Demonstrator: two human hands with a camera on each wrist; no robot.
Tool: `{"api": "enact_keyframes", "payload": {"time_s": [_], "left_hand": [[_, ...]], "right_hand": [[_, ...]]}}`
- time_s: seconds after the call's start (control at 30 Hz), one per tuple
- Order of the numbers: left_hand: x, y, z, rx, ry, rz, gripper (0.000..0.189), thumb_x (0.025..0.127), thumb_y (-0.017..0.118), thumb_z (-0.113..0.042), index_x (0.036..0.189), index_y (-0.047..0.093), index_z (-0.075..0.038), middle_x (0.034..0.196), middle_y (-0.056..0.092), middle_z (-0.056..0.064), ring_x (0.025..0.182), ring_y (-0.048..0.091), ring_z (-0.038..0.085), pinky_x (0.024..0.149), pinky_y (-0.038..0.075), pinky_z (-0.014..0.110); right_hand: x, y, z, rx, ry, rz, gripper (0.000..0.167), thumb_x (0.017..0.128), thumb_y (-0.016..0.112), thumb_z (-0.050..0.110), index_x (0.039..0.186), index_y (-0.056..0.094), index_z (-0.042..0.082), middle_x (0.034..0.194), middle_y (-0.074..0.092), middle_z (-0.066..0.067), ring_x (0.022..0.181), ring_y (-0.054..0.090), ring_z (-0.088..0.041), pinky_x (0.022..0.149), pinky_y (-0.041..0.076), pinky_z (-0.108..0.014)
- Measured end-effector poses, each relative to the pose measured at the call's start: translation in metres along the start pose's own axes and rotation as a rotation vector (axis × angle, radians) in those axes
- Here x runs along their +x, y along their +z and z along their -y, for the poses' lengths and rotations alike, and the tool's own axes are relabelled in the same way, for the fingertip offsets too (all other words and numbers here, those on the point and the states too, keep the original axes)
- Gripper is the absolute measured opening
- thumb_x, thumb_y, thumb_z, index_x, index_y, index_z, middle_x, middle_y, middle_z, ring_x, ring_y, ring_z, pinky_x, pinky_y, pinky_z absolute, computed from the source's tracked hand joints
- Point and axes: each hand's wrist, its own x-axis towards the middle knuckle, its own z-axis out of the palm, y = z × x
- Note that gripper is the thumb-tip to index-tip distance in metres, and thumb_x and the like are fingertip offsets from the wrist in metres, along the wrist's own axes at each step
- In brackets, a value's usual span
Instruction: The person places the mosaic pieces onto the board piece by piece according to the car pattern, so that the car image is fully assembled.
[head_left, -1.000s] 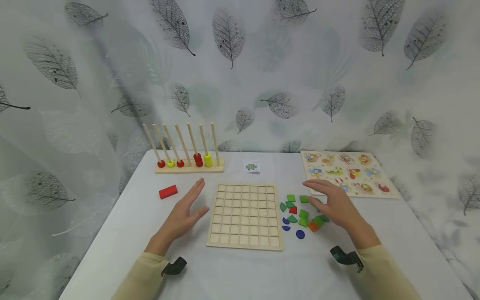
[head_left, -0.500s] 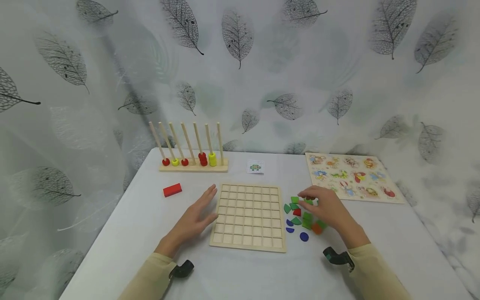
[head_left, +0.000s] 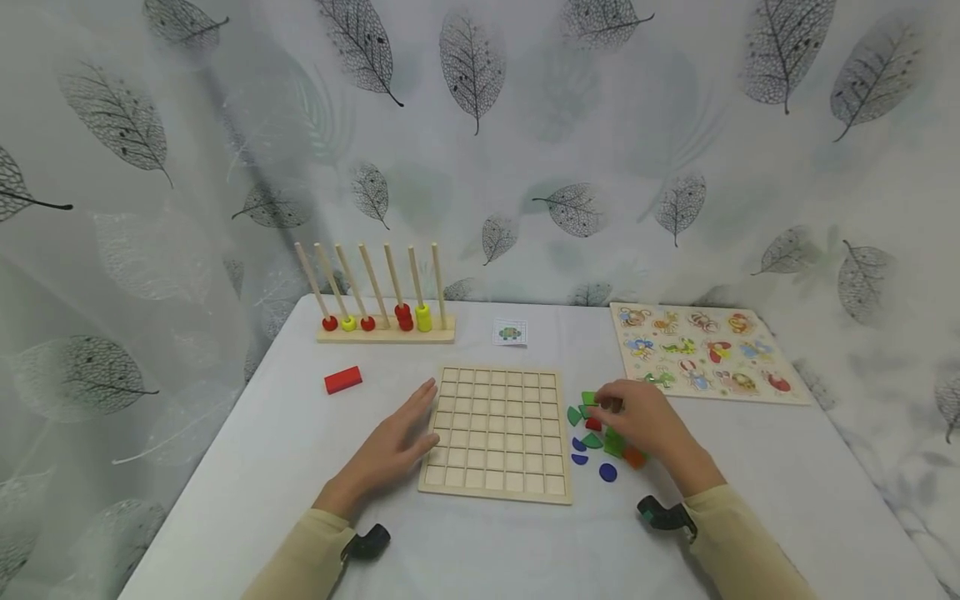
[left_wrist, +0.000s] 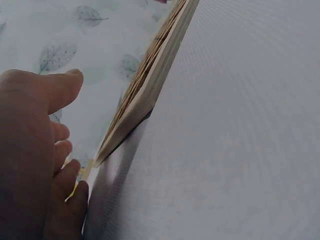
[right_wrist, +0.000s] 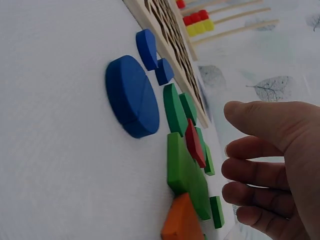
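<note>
My left hand lies beside the left edge of a wooden grid board, fingers fairly straight; whether it touches the rim I cannot tell. In the left wrist view, its thumb stands apart from the board's side. My right hand hovers over loose coloured pieces right of the board, its fingers loosely bent and nothing between them. Below it in the right wrist view are green squares, a red piece, green quarter-circles, an orange piece and blue half-circles, two forming a disc. Some pieces hide behind the hand.
A peg abacus with red and yellow beads stands at the back left, a red block in front of it. Behind the board lies a small picture card. An insect puzzle board occupies the back right of the white table.
My right hand has moved left and lowered over the pieces, its fingers bending more. The left hand has come closer to the board's left edge. The head view has shifted slightly.
</note>
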Motion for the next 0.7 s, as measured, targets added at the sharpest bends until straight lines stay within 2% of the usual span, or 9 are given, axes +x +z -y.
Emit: {"api": "enact_keyframes", "payload": {"time_s": [0.27,0.47,0.7], "left_hand": [[-0.002,0.0013,-0.0007,0.067,-0.028,0.062,0.08,0.108,0.065,-0.039,0.172,0.029,-0.008,0.18,0.022,0.0,0.164,0.019,0.016,0.13,0.026,0.047],[-0.003,0.0044,-0.003,0.187,-0.022,0.119,0.085,0.104,0.068,-0.045,0.17,0.032,-0.005,0.179,0.025,0.003,0.164,0.021,0.023,0.129,0.027,0.049],[-0.0035,0.0046,-0.0074,0.239,0.002,0.111,0.084,0.103,0.07,-0.046,0.168,0.037,-0.003,0.177,0.029,0.005,0.163,0.025,0.025,0.128,0.03,0.051]], "right_hand": [[0.0036,0.0042,0.0005,-0.031,0.015,0.036,0.018,0.095,0.086,0.034,0.093,0.079,0.017,0.079,0.063,0.009,0.074,0.054,-0.014,0.07,0.051,-0.036],[0.0051,0.0068,0.002,-0.057,0.022,0.056,0.021,0.095,0.086,0.035,0.088,0.077,0.018,0.078,0.063,0.008,0.072,0.054,-0.014,0.069,0.051,-0.036],[0.0069,0.0089,0.0027,-0.076,0.044,0.092,0.023,0.094,0.087,0.037,0.088,0.074,0.019,0.08,0.064,0.008,0.073,0.055,-0.015,0.071,0.052,-0.037]]}}
